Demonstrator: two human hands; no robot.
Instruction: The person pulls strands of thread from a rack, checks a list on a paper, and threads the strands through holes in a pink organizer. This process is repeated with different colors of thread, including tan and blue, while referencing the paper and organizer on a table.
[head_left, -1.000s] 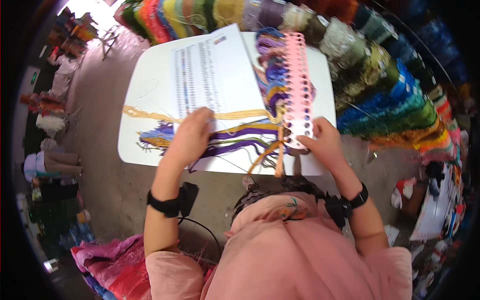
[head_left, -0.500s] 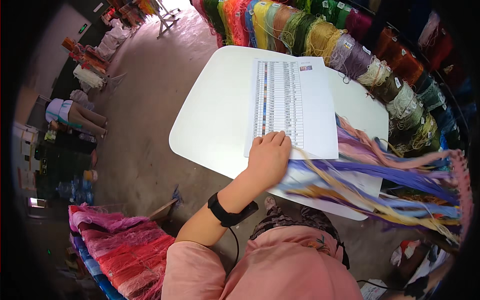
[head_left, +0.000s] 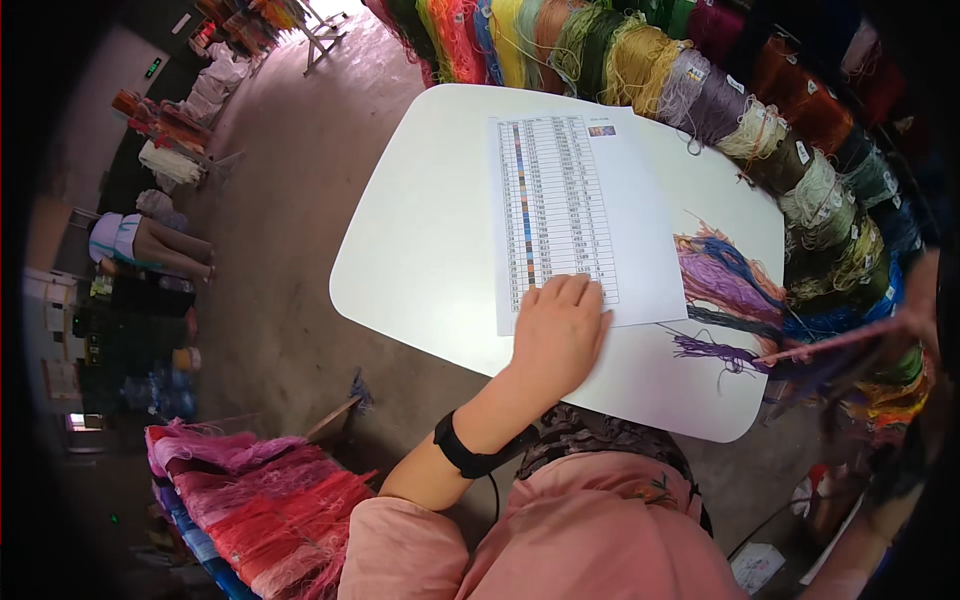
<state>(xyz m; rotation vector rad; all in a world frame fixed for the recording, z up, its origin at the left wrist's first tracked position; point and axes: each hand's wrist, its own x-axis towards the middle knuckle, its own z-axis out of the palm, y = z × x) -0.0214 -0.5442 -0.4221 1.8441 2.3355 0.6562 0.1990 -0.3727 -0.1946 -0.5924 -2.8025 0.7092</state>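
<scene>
A printed sheet [head_left: 640, 220] with a table of rows and small colour squares lies on a white table [head_left: 420, 200]. My left hand [head_left: 560, 330] rests flat on its lower part, fingers stretched and holding nothing. At the far right rim my right hand [head_left: 922, 300], smeared by motion, grips a pink cord [head_left: 840, 342] that slants down to the table's right side. Beside the sheet, bundles of thread [head_left: 725, 275] in purple, blue and peach lie on the tabletop, with a dark purple bundle [head_left: 715, 350] in front of them.
Racks of coloured yarn hanks [head_left: 720, 110] curve along the far and right sides of the table. Another rack with pink and red hanks [head_left: 265, 505] stands at the lower left. Across the floor [head_left: 260, 270], a person [head_left: 140, 240] is at the far left.
The thread bundles that fanned over the table's front right have swung away to the right. My right hand has come into view at the right rim. My left hand stays on the sheet.
</scene>
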